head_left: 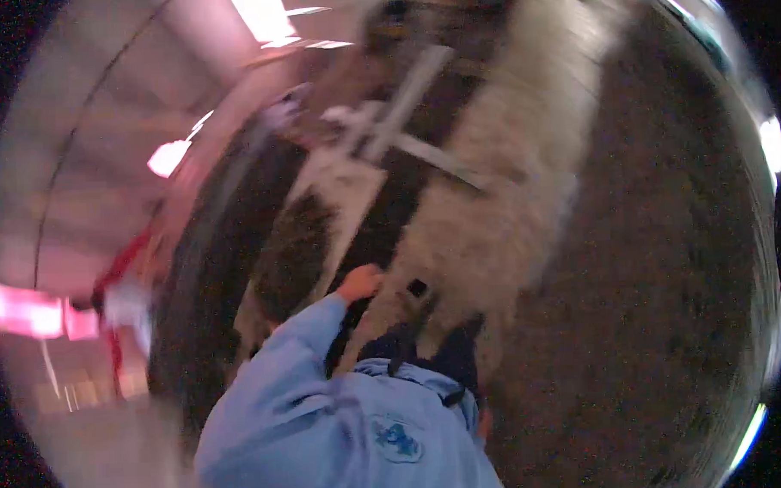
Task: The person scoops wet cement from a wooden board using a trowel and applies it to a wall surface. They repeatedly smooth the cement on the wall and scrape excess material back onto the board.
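Light-blue jacket [328, 427] fills my near view, everything blurred.
One hand [359, 282] touches a pale fabric strip [342, 203]; I cannot tell its grip, the other's hidden.

1. A pale fuzzy mass [484, 215] and crossed grey bars [403, 114] crowd the space just past the raised hand [359, 282]
2. The blurred dark expanse [658, 278] at right looks open

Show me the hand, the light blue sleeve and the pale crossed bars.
hand [360, 282], head view, on the back of it.
light blue sleeve [283, 368], head view, on the forearm.
pale crossed bars [401, 123], head view, where they cross.
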Demonstrator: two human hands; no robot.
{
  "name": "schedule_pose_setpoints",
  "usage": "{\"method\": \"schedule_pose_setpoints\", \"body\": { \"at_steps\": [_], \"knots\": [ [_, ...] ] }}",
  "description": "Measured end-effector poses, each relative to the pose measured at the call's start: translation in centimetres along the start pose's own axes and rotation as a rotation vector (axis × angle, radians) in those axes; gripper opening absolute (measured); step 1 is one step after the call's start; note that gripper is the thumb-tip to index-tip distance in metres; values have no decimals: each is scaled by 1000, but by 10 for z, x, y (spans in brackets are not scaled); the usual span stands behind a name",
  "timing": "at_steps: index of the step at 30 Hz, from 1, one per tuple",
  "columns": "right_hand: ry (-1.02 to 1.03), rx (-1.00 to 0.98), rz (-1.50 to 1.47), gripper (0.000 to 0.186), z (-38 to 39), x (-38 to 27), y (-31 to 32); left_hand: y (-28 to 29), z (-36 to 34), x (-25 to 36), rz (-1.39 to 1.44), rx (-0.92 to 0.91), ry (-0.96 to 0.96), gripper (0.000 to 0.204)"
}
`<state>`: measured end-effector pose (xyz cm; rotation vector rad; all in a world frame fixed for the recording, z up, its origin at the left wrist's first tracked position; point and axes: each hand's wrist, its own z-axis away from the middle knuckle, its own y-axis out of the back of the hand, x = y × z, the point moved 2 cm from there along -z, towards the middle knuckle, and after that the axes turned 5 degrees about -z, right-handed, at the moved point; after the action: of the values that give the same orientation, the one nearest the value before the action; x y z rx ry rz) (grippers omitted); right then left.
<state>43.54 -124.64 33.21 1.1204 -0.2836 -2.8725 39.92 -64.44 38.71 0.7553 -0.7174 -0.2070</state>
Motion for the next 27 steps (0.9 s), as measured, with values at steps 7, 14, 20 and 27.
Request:
{"method": "schedule_pose_setpoints", "body": {
  "at_steps": [7, 14, 20, 27],
  "knots": [
    [-308, -366, 434, 35, -259, -238, -46, 11, 1, 76, 859, 449, 273, 42],
    [-216, -639, 888, 44, -298, -388, -208, -152, 107, -9, 1038, 454, 727, 39],
    [306, -821, 768, 42, -316, -449, -345, -309, 216, -10, 614, 323, 812, 46],
    [341, -740, 1059, 42, -469, -432, -290, -280, 202, 87, 717, 151, 996, 36]
  ]
}}
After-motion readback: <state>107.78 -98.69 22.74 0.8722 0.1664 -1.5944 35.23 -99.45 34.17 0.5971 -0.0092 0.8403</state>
